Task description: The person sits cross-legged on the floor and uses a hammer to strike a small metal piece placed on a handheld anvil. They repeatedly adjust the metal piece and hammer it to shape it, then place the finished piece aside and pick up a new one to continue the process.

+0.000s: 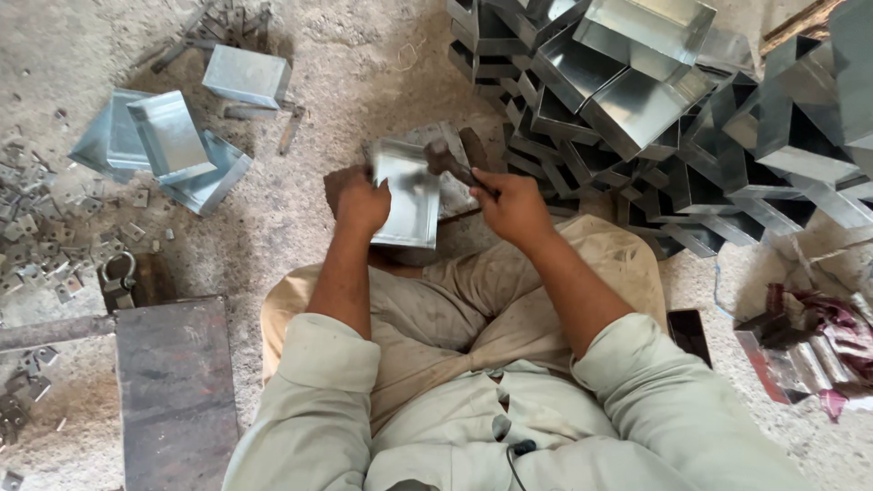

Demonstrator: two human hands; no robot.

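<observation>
From the head camera I look down on a shallow rectangular tray of shiny galvanised sheet metal (406,194) — bright, folded up at its edges, its upper end blurred — lying just ahead of the seated person's knees. My view shows the left hand (362,202) clamped on the tray's left edge, fingers wrapped over the rim. The right hand (515,205) is closed around the dark handle of a hammer (452,164) whose head sits over the tray's upper right corner; I cannot tell whether it touches the metal.

The ground is rough, dusty concrete. To the right rises a tall heap of finished sheet-metal trays (655,100), nested and stacked at angles. At upper left lie a few loose trays (168,136) — below them, scattered small metal offcuts (55,245). A dark, rusty steel block (173,382) stands at lower left.
</observation>
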